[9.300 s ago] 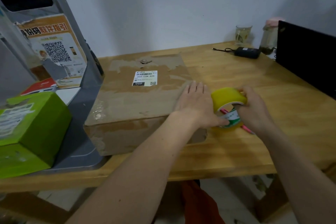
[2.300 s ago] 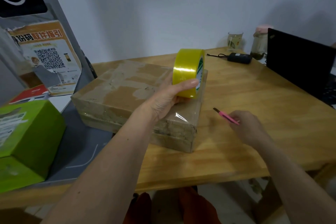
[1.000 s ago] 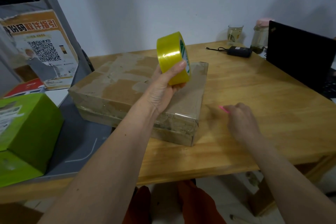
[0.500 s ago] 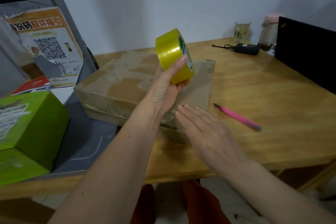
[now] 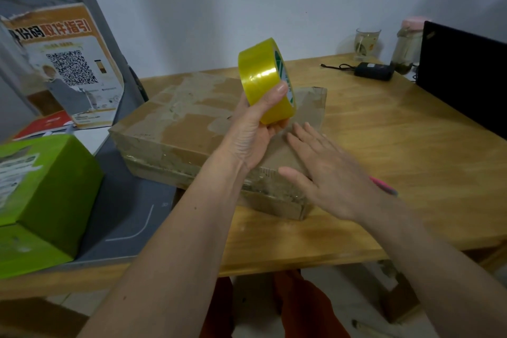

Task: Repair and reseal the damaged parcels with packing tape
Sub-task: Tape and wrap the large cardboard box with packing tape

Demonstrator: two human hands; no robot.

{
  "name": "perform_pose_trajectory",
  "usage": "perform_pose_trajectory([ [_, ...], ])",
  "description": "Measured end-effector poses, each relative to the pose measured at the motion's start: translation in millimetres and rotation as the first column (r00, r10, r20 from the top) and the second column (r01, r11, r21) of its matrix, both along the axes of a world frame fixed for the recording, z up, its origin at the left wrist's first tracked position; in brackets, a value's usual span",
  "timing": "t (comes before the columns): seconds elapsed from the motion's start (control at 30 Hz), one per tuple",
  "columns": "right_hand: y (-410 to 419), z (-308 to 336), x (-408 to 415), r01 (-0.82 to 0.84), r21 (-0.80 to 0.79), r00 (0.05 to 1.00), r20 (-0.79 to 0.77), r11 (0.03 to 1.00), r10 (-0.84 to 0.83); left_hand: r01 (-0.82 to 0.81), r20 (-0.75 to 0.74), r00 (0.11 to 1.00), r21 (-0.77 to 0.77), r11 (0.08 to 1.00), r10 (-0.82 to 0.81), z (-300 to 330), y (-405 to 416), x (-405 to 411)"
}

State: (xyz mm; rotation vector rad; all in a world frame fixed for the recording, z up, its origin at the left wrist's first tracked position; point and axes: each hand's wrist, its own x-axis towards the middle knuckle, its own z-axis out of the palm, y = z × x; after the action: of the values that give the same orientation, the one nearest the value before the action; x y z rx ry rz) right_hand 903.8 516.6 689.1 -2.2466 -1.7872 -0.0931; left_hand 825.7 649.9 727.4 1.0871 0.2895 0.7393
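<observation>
Yellow tape roll (image 5: 267, 82) sits up in the left hand (image 5: 253, 132), with the thumb curled over the top of the roll and the fingers tucked under it. That hand is lifted a little above the brown parcel (image 5: 192, 129). The right hand (image 5: 326, 170) is flat and open, holding nothing. Its fingers lie spread on the near corner of the parcel top, just beside the left hand.

The parcel lies right under both hands and runs away to the left of them, long side slanting toward the back. Shiny tape shows along the near edge, under the right hand. I think the right hand is nearer the seam, so it can press tape down while the left hand pulls the roll.

A pink knife (image 5: 384, 186) peeks out just behind the right wrist on the bench (image 5: 384, 132). A green box (image 5: 41, 192) sits far to the left.
</observation>
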Motion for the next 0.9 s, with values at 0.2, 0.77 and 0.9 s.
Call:
perform_pose_trajectory([
  [0.2, -7.3, -1.0, -5.5, 0.164, 0.401, 0.986, -0.106, 0.902, -0.132, -0.002, 0.008, 1.000, -0.007, 1.000, 0.002, -0.8, 1.0, -0.7],
  [0.77, 11.4, -12.7, -22.4, -0.064, 0.156, 0.984, 0.175, 0.986, 0.036, -0.033, -0.055, 0.998, 0.048, 0.998, 0.036, -1.5, -1.2, 0.1],
  [0.9, 13.0, -10.0, -2.7, -0.161, 0.195, 0.983, -0.054, 0.967, 0.174, -0.104, -0.103, 0.987, 0.157, 0.982, 0.121, 3.2, 5.1, -9.9],
])
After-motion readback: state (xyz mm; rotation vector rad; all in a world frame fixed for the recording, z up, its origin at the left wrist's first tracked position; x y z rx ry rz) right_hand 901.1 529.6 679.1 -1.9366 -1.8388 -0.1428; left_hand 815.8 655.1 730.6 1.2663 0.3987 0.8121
